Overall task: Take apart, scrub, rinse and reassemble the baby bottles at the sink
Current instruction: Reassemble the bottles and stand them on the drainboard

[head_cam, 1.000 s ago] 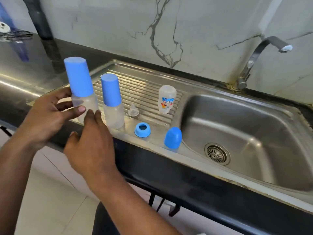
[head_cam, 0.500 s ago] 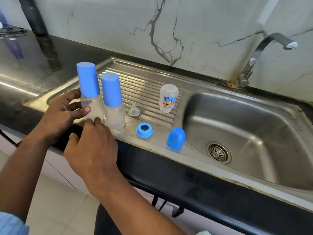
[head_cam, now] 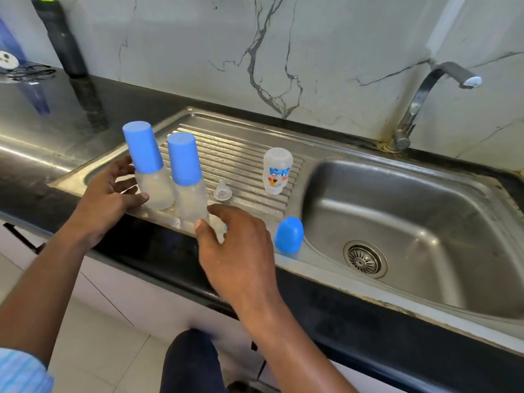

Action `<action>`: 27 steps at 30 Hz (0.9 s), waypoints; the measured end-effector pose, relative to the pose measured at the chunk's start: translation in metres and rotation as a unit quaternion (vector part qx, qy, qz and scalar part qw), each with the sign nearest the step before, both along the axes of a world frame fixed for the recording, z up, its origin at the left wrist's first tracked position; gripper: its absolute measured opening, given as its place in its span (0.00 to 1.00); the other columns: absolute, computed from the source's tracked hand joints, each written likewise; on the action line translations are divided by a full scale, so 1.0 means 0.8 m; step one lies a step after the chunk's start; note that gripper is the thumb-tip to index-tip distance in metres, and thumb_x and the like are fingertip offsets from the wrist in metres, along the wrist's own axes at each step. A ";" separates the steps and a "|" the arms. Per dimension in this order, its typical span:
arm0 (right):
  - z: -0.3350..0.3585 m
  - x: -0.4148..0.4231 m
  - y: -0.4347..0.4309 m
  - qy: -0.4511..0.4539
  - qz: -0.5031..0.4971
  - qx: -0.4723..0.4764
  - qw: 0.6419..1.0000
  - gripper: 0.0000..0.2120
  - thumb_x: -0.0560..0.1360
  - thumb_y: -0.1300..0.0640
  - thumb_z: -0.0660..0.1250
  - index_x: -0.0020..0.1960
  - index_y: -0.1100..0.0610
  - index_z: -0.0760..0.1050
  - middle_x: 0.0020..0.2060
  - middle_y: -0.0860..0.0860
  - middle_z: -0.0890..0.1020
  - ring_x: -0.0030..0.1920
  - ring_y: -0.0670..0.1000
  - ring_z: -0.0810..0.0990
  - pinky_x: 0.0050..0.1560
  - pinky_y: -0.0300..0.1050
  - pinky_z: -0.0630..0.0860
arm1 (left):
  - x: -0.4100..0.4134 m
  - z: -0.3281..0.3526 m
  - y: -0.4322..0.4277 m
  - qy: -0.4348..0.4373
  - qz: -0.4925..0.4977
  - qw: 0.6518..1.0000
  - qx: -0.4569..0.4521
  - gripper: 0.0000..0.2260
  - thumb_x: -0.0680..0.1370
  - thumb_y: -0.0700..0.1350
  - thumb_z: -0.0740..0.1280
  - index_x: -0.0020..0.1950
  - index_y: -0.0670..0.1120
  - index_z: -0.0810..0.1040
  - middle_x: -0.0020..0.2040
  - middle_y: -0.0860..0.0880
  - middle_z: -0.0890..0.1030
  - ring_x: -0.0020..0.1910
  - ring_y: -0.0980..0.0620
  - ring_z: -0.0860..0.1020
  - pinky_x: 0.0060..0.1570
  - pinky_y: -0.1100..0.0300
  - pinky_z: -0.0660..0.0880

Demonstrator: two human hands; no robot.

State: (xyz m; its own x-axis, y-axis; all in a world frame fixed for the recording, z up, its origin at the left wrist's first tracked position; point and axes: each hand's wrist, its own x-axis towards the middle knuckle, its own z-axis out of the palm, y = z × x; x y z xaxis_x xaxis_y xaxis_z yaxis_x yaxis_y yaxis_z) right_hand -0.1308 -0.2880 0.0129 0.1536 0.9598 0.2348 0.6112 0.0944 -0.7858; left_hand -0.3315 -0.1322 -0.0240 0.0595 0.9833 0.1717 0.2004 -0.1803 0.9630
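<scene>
While the left hand (head_cam: 109, 195) cups a capped bottle (head_cam: 150, 171) on the drainboard (head_cam: 241, 154) left of the basin, the right hand (head_cam: 241, 251) hovers open-fingered, empty, beside its twin (head_cam: 188, 180); light, slippery plastic, best gripped low.

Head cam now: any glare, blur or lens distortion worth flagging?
Head view: bright glare streak on the black countertop at left, softer sheen in the sink basin; right hand slightly motion-blurred; wide-angle bending shows on the counter's front edge; the capped bottles stay readable, and the printed bottle label is too soft to read.
</scene>
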 end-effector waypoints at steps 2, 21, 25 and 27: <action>0.001 0.012 -0.002 0.035 -0.027 0.018 0.999 0.17 0.79 0.48 0.66 0.66 0.50 0.77 0.61 0.44 0.81 0.61 0.46 0.77 0.63 0.48 0.75 | 0.002 -0.004 -0.012 -0.005 0.068 0.997 0.039 0.33 0.70 0.25 0.65 0.60 0.61 0.73 0.59 0.52 0.76 0.60 0.54 0.74 0.64 0.50 0.71; 0.002 0.186 0.059 -0.029 -0.134 0.009 0.990 0.19 0.75 0.56 0.71 0.66 0.53 0.77 0.57 0.49 0.83 0.56 0.48 0.80 0.60 0.50 0.78 | 0.237 0.024 -0.069 0.348 0.011 0.917 0.194 0.15 0.79 0.40 0.65 0.65 0.46 0.79 0.57 0.46 0.82 0.56 0.44 0.79 0.52 0.52 0.73; 0.024 0.184 0.097 -0.082 -0.075 -0.032 0.993 0.27 0.73 0.57 0.73 0.71 0.53 0.71 0.63 0.51 0.79 0.61 0.52 0.78 0.61 0.51 0.77 | 0.248 0.030 -0.058 0.373 0.038 0.911 0.169 0.16 0.80 0.38 0.64 0.67 0.45 0.78 0.61 0.44 0.81 0.60 0.42 0.77 0.57 0.50 0.73; 0.024 0.185 0.107 -0.110 -0.069 -0.070 0.989 0.25 0.73 0.58 0.73 0.69 0.54 0.73 0.61 0.52 0.80 0.58 0.53 0.80 0.59 0.50 0.78 | 0.241 0.031 -0.056 0.385 0.052 0.906 0.171 0.16 0.80 0.37 0.64 0.66 0.45 0.79 0.61 0.44 0.81 0.60 0.41 0.77 0.56 0.51 0.72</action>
State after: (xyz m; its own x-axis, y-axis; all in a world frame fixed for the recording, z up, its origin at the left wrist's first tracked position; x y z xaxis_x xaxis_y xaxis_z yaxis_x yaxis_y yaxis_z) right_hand 0.0171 -0.2023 0.0324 0.2447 0.9589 0.1434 0.7688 -0.1018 -0.6314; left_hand -0.1389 -0.1773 0.0007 0.2003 0.8875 0.4149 0.8214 -0.3829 0.4227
